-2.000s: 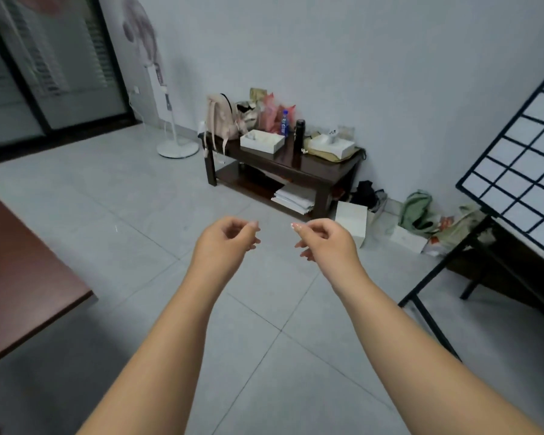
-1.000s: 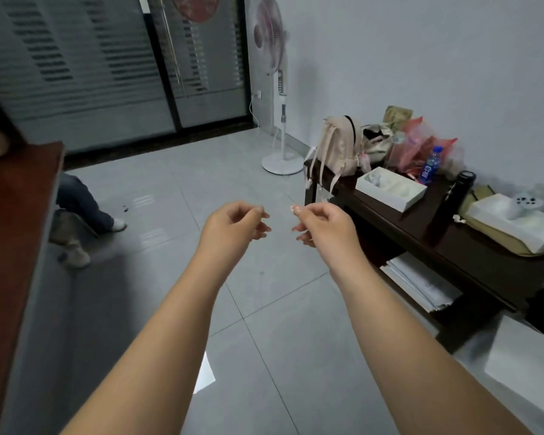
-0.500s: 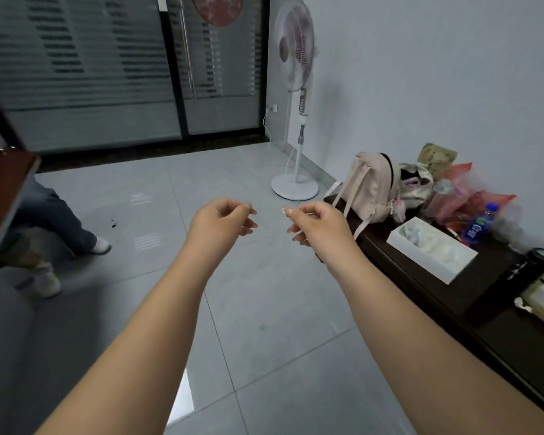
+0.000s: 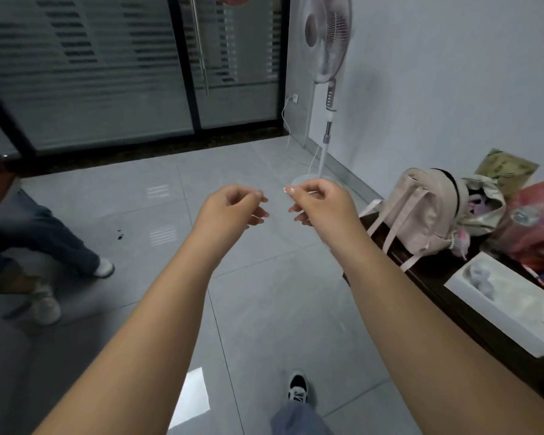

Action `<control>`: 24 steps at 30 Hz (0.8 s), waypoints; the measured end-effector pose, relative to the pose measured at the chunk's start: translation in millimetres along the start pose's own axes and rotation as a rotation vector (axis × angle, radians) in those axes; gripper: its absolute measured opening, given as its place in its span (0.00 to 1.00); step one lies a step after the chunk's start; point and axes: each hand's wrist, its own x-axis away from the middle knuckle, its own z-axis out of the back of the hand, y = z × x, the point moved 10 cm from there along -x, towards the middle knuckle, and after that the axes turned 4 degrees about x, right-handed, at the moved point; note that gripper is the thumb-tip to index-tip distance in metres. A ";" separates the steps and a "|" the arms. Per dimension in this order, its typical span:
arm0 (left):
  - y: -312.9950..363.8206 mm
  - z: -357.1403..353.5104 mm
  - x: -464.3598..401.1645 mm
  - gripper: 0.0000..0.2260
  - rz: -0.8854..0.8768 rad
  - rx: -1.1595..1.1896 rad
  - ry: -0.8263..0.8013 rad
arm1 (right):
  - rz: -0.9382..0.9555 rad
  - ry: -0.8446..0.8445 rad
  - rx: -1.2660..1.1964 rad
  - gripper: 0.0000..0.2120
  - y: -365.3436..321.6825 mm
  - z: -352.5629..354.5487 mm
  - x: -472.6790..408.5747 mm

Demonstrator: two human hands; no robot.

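Both my arms reach forward at chest height over the grey tiled floor [image 4: 280, 293]. My left hand [image 4: 230, 205] has its thumb and forefinger tips pressed together and the other fingers curled. My right hand [image 4: 321, 202] mirrors it a short gap to the right, also with thumb and forefinger pinched. I can see nothing between the fingers of either hand, and nothing spans the gap between them.
A standing fan [image 4: 327, 36] is against the wall ahead. On the right, a low dark table [image 4: 453, 296] carries a beige backpack [image 4: 421, 208], a red bag [image 4: 540, 221] and a white box [image 4: 509, 306]. A seated person's legs [image 4: 44, 240] are at left. Glass doors [image 4: 107, 73] are behind. My shoe [image 4: 297, 387] is below.
The view has swung left and closer: the low table slid to the right edge, and the fan and glass doors came ahead. Both hands kept the same pinched pose.
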 end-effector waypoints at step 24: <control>9.7 25.3 -440.5 0.09 0.012 -0.061 0.209 | 0.116 -0.171 0.038 0.06 -29.3 -119.5 -449.0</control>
